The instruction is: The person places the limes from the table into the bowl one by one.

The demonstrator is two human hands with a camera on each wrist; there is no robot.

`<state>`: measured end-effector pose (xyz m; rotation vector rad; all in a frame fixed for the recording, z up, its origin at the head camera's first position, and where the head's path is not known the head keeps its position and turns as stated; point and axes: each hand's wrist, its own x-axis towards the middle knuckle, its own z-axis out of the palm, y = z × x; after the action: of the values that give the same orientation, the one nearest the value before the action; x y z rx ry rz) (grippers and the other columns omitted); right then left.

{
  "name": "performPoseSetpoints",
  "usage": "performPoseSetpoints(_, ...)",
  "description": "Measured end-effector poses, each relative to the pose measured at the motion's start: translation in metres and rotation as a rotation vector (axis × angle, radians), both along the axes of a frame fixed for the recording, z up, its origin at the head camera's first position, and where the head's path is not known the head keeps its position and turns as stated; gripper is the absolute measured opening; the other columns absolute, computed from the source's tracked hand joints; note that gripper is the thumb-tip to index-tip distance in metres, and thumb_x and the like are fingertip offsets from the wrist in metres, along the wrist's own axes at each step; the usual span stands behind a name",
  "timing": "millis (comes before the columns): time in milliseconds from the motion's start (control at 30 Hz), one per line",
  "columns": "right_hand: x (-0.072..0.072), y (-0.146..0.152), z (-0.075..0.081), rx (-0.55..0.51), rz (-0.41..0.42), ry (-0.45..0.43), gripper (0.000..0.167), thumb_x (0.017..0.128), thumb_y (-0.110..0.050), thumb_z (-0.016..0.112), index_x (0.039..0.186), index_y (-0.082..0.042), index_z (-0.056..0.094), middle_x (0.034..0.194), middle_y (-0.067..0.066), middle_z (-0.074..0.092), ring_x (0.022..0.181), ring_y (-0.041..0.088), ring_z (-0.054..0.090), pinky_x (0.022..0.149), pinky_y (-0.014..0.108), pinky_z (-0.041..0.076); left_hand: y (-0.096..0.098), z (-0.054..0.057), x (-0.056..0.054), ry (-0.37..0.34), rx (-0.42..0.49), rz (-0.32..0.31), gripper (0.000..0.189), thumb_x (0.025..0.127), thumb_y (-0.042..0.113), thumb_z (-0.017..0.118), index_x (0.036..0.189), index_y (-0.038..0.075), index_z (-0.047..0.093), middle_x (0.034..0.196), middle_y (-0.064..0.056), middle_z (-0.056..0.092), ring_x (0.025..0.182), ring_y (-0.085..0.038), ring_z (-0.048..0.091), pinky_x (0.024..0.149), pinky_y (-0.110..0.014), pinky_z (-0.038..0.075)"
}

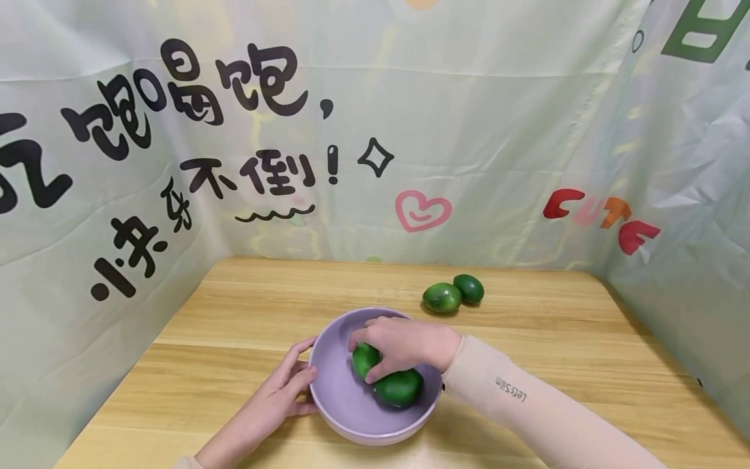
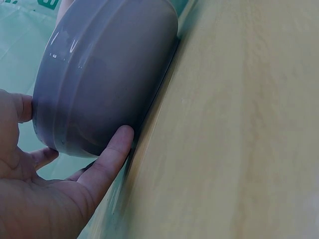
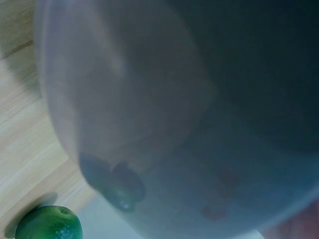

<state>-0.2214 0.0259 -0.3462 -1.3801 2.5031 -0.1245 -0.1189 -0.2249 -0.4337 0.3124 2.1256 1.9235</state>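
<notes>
A lilac bowl (image 1: 331, 391) stands on the wooden table. Inside it, my right hand (image 1: 404, 342) grips a green lime (image 1: 366, 357) between thumb and fingers. A second lime (image 1: 400, 389) lies in the bowl against that one, under the hand. My left hand (image 1: 287, 384) rests on the bowl's left outer side with its fingers spread. In the left wrist view, the left fingertips (image 2: 121, 137) touch the bowl's outer wall (image 2: 114, 74) low down near the table. The bowl's wall fills most of the right wrist view, which hides the right fingers.
Farther back on the table (image 1: 263, 293), a lighter green lime (image 1: 442, 298) and a darker one (image 1: 469, 288) lie side by side. A printed cloth (image 1: 498, 130) hangs behind the table and along both sides.
</notes>
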Motion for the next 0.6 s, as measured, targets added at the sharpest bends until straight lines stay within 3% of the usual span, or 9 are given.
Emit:
performPoseSetpoints(400,-0.0026,0.0037,0.0011,-0.035,-0.001,-0.005,0.043,0.094,-0.032,0.086,0.132,-0.017,0.072,0.124,-0.002,0.073,0.116,0.013,0.065,0.106,0.029,0.057,0.0001,-0.0005,0.0002,0.01,-0.009,-0.002,0.064,0.116,0.032,0.047,0.171,0.019,0.018,0.149,-0.035,0.045,0.121,-0.031,0.067,0.1,-0.043,0.066)
performPoseSetpoints(600,-0.0071,0.0091,0.0043,-0.065,-0.014,-0.052,0.044,0.096,-0.031,0.084,0.134,-0.015,0.07,0.126,0.004,0.071,0.114,0.02,0.066,0.1,0.028,0.058,0.0002,-0.0012,0.0004,0.012,-0.008,-0.001,0.062,0.116,0.032,0.047,0.17,0.018,0.019,0.148,-0.035,0.046,0.122,-0.032,0.067,0.098,-0.042,0.067)
